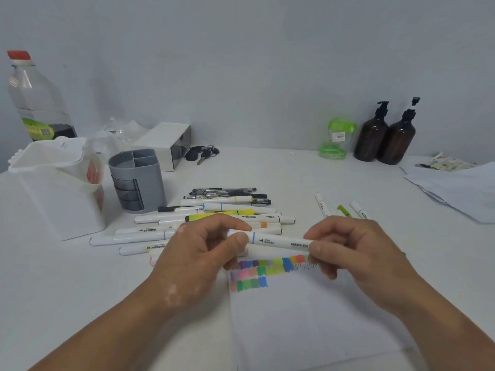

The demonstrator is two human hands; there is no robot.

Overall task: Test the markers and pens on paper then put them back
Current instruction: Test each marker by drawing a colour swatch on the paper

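Observation:
A white marker with a blue ring (276,241) lies level between my hands, just above the paper (308,317). My left hand (198,255) pinches its left cap end, and my right hand (351,250) grips its right end. The sheet carries rows of coloured test swatches (265,271). Behind my hands lies a pile of white markers and black pens (214,215). A grey pen holder (136,180) with several compartments stands at the back left. Three more markers (345,208) lie apart to the right.
A white plastic container (59,188) stands left of the holder, with a large clear bottle (34,100) behind it. A white box (168,143) and keys (203,152) sit at the back. Two brown pump bottles (385,135) and loose sheets of paper (455,188) are at the right.

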